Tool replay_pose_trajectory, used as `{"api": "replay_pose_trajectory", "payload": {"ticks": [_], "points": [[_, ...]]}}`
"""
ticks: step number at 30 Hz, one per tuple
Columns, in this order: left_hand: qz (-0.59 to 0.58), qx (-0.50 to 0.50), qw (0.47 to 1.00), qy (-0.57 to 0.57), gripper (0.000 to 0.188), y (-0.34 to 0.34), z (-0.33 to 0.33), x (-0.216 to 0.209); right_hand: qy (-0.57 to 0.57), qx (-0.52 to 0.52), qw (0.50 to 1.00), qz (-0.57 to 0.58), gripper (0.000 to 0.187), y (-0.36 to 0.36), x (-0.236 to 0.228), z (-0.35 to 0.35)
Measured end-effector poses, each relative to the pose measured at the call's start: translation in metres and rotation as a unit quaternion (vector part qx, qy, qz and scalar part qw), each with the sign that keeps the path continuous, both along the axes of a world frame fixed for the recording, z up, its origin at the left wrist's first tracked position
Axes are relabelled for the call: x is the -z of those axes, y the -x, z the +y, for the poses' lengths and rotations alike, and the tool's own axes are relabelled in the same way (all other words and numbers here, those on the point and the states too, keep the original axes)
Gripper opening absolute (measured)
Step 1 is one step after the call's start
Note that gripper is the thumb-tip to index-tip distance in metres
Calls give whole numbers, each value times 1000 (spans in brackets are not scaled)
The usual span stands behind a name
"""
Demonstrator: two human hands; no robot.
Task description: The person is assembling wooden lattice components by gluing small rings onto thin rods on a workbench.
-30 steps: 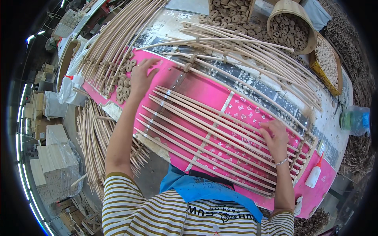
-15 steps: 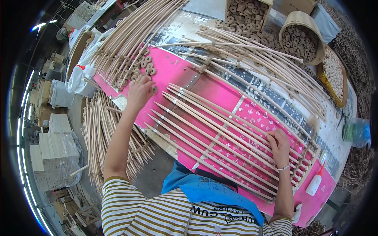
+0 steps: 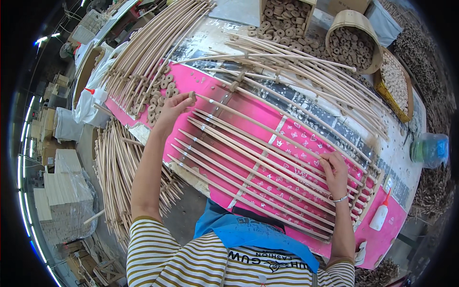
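Note:
A row of several long pale wooden rods (image 3: pixel 258 167) lies side by side on a pink patterned mat (image 3: pixel 267 115) over the workbench. My left hand (image 3: pixel 173 107) pinches the left end of the topmost rod (image 3: pixel 267 125), with a small wooden ring (image 3: pixel 192 94) at its tip. My right hand (image 3: pixel 334 172), with a bracelet at the wrist, presses on the same rod near the right end of the row. A pile of small wooden rings (image 3: pixel 158 93) lies just left of my left hand.
Bundles of long curved rods (image 3: pixel 153 43) lie at the bench's far left and more rods (image 3: pixel 306 71) fan across the back. A round basket (image 3: pixel 351 45), a box (image 3: pixel 287 14) and a yellow tray (image 3: pixel 394 81) hold rings. A white glue bottle (image 3: pixel 380 215) stands at the right. More rods (image 3: pixel 112 177) hang below the bench.
My left hand has drawn back from the ring pile to the end of the top rod, now holding a ring there. My right hand moved slightly up along the rods.

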State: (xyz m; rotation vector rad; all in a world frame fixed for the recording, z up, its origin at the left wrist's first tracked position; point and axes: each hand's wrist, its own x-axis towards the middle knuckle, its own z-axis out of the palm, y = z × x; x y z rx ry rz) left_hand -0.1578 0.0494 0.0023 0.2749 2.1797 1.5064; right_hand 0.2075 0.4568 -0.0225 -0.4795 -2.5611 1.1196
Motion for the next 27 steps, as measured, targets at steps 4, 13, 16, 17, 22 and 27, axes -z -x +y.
{"api": "replay_pose_trajectory", "payload": {"ticks": [4, 13, 16, 17, 22, 27], "points": [[-62, -21, 993, -100, 38, 8, -1, 8, -6, -7, 1000, 8, 11, -2, -3, 4], [-130, -24, 962, -239, 32, 12, 12, 10, -5, -1, 1000, 11, 11, 5, -8, 8], [-112, -18, 974, -198, 29, 4, 31, -2, -7, -5, 1000, 22, 11, 4, -7, 10], [-96, -5, 983, -154, 28, 1, 36, -5, -2, -3, 1000, 26, 11, 5, -9, 8], [-96, 12, 990, -103, 27, -9, 50, -5, 29, 24, 999, 28, 12, 12, -13, -3], [-103, 19, 989, -101, 27, -4, 53, 7, -43, 39, 998, 17, 9, 9, -14, -2]]}}
